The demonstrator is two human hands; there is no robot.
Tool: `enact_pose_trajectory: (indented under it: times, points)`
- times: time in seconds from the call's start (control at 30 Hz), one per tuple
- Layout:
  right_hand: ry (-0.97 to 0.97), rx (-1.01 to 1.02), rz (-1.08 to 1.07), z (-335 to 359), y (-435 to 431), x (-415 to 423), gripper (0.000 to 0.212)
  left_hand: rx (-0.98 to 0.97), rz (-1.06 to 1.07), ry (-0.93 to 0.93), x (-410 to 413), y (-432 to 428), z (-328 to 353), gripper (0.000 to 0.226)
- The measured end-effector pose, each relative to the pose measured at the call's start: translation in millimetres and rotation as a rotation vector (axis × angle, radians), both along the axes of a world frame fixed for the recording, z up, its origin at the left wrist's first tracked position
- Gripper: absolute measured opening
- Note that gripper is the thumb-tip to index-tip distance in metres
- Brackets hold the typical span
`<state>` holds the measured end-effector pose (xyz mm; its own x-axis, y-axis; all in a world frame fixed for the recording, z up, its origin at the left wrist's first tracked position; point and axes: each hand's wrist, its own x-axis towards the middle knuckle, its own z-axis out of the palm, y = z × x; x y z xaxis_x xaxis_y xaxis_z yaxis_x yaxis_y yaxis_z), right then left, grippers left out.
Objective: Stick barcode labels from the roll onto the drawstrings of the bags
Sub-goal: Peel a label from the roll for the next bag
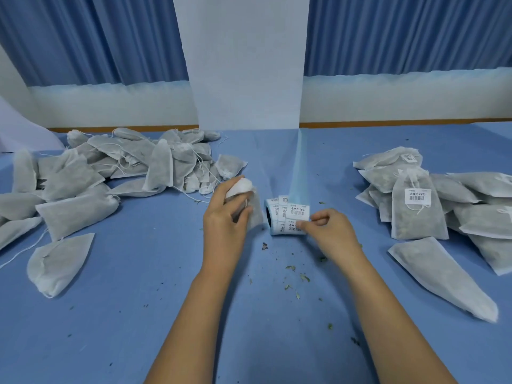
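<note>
Step in hand: lifting one label off the roll, judged from the layout.

**State**
- The roll (277, 214) lies on its side at the middle of the tabletop (166, 300), with its loose strip facing the person.
- Right hand (332, 231): narrow grip, with thumb and forefinger pinching the edge of a label (292, 230) on the strip.
- Left hand (224, 217): grip closed round the gathered neck of a bag (256, 214), held just left of the roll. Its drawstring cannot be made out here.
- Left pile (110, 167): bags with no labels showing.
- Right pile (421, 206): bags, several showing labels.
- Leaf bits (291, 268) lie scattered on the tabletop near the hands.

**Procedure**
1. Start the peel at a corner and draw the label back low along the liner. A steep pull is likely to curl or tear it.
2. The roll is free to shift. If it drags, steady it with the heel of the right hand or with the held bag.
3. Touch the adhesive only at the pinched edge, so that the rest stays tacky.
4. Keep the sticky side away from the leaf bits.
5. Bring a free run of drawstring out of the left grip before the label arrives.
6. Lay the string across the adhesive, fold the label over it and press flat, with the barcode facing out and uncreased.
7. Place the finished bag on the right pile.
</note>
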<state>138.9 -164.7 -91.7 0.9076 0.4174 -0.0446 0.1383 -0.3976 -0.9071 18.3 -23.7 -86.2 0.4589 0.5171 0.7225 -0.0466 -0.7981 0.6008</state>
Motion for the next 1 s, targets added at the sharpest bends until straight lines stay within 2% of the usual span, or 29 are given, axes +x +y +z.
enact_pose_trajectory:
  times: [0.07, 0.23, 0.37, 0.63, 0.87, 1.0]
  points:
    - [-0.084, 0.005, 0.008, -0.4, 0.8, -1.6, 0.014, 0.072, 0.008, 0.024, 4.2, 0.4, -3.3, 0.025]
    - [-0.257, 0.069, 0.072, 8.2, 1.2, -10.2, 0.027, 0.113, -0.082, 0.089, 11.3, -5.7, -9.7, 0.016]
    - [-0.272, 0.085, 0.141, 9.0, 5.7, -17.8, 0.024, 0.17, -0.176, 0.135, 16.1, -10.3, -12.3, 0.01]
    - [-0.304, 0.087, 0.172, 4.9, 8.7, -18.4, 0.014, 0.254, -0.142, 0.18, 21.4, -19.1, -14.8, 0.014]
    - [-0.317, 0.184, 0.201, 6.5, 6.9, -18.7, 0.028, -0.02, -0.194, 0.171, 19.1, -15.7, -14.9, 0.008]
    - [-0.271, 0.152, 0.166, 5.2, 8.2, -15.8, 0.025, -0.33, -0.058, -0.021, 15.4, -10.9, -8.8, 0.019]
